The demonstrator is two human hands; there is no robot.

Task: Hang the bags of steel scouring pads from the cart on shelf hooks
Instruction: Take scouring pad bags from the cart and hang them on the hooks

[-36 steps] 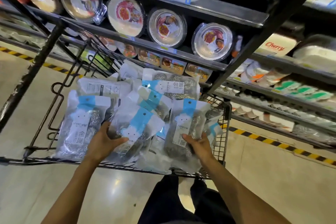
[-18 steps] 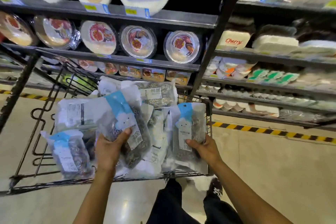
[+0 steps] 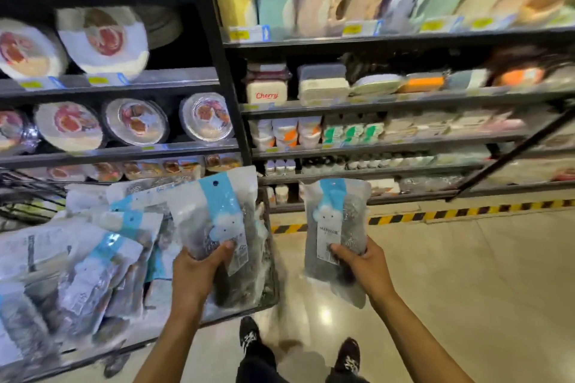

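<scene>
My left hand point(image 3: 199, 274) grips the lower part of a clear bag of steel scouring pads with a blue header strip point(image 3: 221, 214), held upright over the right end of the wire cart point(image 3: 273, 289). My right hand point(image 3: 361, 264) grips a second such bag point(image 3: 336, 221), lifted to the right of the cart, above the floor. Several more bags point(image 3: 93, 258) lie piled in the cart at the left. No shelf hooks are visible.
Dark shelving point(image 3: 230, 102) stands ahead, with round packaged plates point(image 3: 137, 121) on the left bay and boxes, sponges and cloths on the right bay point(image 3: 323, 87). A yellow-black striped strip point(image 3: 435, 214) runs along the shelf base. My feet point(image 3: 249, 336) stand on shiny beige floor.
Both hands have lifted their bags up from the cart pile. The right hand moved its bag rightward, off the cart. The view has swung right and up toward the shelves.
</scene>
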